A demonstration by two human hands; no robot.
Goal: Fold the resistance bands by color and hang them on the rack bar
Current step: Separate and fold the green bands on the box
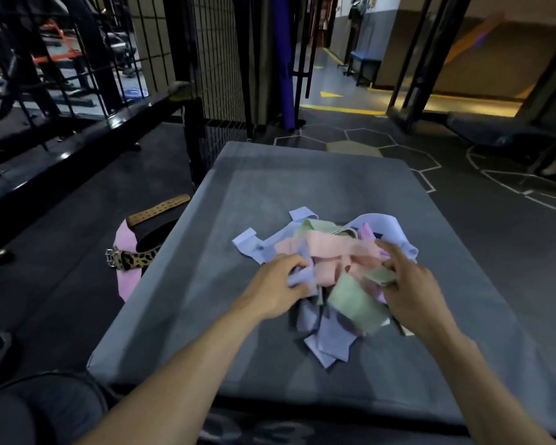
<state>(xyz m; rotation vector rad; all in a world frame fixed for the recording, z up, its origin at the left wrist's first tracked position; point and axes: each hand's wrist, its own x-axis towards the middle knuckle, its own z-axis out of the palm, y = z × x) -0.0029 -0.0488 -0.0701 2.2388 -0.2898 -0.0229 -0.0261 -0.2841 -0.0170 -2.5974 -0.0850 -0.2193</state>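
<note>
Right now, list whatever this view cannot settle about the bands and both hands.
- Band count in the pile: head view, bands overlap and tangle.
- Right hand grip on the green band: motion blur.
- Left hand fingertips: buried in lavender band.
- Rack bar: cannot be identified.

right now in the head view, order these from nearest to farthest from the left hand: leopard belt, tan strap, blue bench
From the left hand, which grips a lilac band in the pile:
1. leopard belt, on the floor just left of the grey mat
2. tan strap, on the floor farther back and left
3. blue bench, far off down the corridor, up and right
</note>
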